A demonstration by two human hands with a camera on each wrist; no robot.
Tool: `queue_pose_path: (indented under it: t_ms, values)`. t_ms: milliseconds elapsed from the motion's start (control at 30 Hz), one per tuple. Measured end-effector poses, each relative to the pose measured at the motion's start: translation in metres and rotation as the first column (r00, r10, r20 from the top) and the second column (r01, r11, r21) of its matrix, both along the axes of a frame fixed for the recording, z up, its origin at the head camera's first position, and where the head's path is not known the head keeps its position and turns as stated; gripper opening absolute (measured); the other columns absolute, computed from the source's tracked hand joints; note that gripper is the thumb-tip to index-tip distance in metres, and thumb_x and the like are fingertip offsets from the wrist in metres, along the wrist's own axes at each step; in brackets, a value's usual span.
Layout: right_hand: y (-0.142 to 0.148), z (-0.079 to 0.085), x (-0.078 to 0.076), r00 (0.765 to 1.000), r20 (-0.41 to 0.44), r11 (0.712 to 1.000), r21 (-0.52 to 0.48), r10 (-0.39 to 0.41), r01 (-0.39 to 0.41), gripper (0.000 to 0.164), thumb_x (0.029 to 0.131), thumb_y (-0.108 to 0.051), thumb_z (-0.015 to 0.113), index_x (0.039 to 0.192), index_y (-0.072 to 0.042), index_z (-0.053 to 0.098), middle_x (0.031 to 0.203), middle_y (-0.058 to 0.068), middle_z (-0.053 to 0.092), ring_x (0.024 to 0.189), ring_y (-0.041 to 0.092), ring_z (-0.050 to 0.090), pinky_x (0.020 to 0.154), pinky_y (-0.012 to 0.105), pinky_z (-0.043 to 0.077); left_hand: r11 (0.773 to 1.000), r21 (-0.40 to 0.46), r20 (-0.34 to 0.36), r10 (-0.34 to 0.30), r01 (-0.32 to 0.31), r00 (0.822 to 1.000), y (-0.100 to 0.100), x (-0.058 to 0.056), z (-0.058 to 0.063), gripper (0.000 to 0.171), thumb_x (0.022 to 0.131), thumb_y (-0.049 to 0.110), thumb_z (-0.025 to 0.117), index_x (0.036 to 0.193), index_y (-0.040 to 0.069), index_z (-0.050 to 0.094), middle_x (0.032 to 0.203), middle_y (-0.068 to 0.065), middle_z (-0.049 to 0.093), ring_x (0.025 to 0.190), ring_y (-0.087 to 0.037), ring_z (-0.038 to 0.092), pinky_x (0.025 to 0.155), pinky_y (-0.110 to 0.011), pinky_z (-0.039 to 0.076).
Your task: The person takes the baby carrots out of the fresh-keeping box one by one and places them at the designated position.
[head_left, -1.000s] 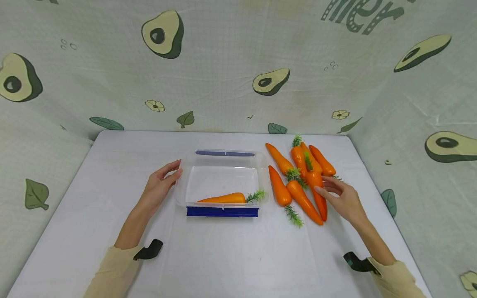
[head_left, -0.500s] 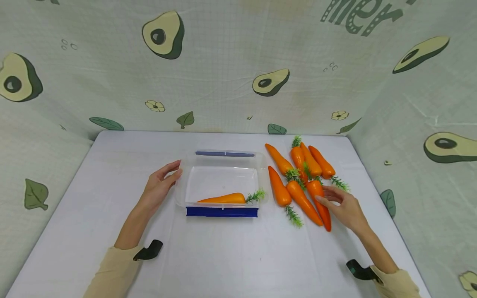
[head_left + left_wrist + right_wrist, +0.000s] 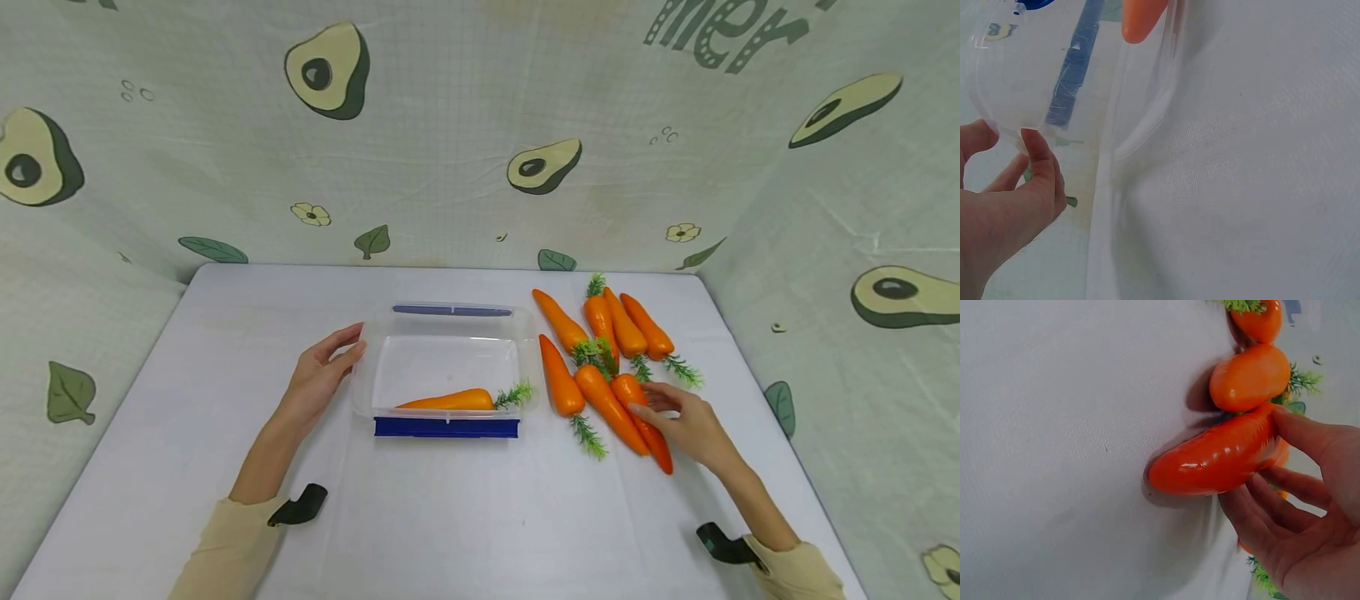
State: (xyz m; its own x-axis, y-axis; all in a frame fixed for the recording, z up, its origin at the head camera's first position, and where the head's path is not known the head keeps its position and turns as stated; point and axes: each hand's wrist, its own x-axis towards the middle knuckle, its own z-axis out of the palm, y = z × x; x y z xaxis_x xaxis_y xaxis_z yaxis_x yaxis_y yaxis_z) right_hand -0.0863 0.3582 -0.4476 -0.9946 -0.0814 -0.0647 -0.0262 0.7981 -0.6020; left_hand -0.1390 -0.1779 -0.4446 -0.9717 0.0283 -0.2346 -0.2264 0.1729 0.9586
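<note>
A clear plastic food container (image 3: 450,360) with blue latches stands in the middle of the table. One toy carrot (image 3: 453,400) with a green top lies inside along its near wall. My left hand (image 3: 321,371) pinches the container's left rim between thumb and fingers. To the right of the container, my right hand (image 3: 688,423) grips a glossy orange toy carrot (image 3: 1216,456), thumb on one side and fingers on the other. That carrot's tip points toward the near edge, and it lies close beside another carrot (image 3: 609,408).
Several more toy carrots with green tops (image 3: 561,379) lie in a loose pile between the container and my right hand. Behind the table (image 3: 450,517) hangs a cloth (image 3: 435,150) printed with avocados.
My right hand has drawn its carrot a little toward the near edge, away from the back carrots, whose green tops now show. The left hand and container stay put.
</note>
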Motion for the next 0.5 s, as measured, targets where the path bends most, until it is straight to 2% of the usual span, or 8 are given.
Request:
queue_pose_path:
  t_ms: [167, 333, 500]
  values:
    - [-0.001, 0.001, 0.000, 0.999, -0.052, 1.000, -0.002, -0.005, 0.004, 0.053, 0.095, -0.027, 0.077, 0.133, 0.007, 0.062, 0.117, 0.025, 0.069, 0.098, 0.038, 0.070, 0.080, 0.044, 0.061, 1.000, -0.002, 0.002, -0.002, 0.002, 1.000, 0.000, 0.000, 0.000, 0.065, 0.103, 0.042, 0.062, 0.159, 0.015, 0.042, 0.160, -0.007, 0.040, 0.131, -0.018, 0.046, 0.098, -0.015, 0.044]
    - [-0.003, 0.006, -0.002, 0.998, -0.069, 1.000, -0.004, -0.008, 0.008, 0.052, 0.095, -0.026, 0.077, 0.132, 0.008, 0.062, 0.123, 0.028, 0.067, 0.100, 0.039, 0.070, 0.080, 0.044, 0.060, 1.000, -0.005, 0.003, -0.004, 0.004, 1.000, 0.000, 0.001, 0.001, 0.066, 0.103, 0.044, 0.061, 0.159, 0.016, 0.041, 0.160, -0.008, 0.041, 0.130, -0.018, 0.047, 0.102, -0.019, 0.044]
    - [-0.004, 0.013, -0.005, 0.991, -0.135, 1.000, -0.006, -0.007, 0.006, 0.045, 0.095, -0.021, 0.077, 0.128, 0.007, 0.064, 0.118, 0.026, 0.069, 0.097, 0.038, 0.070, 0.077, 0.018, 0.057, 1.000, -0.004, 0.003, -0.009, 0.009, 1.000, 0.000, 0.001, 0.001, 0.066, 0.103, 0.044, 0.061, 0.159, 0.015, 0.040, 0.160, -0.008, 0.041, 0.132, -0.018, 0.046, 0.102, -0.018, 0.044]
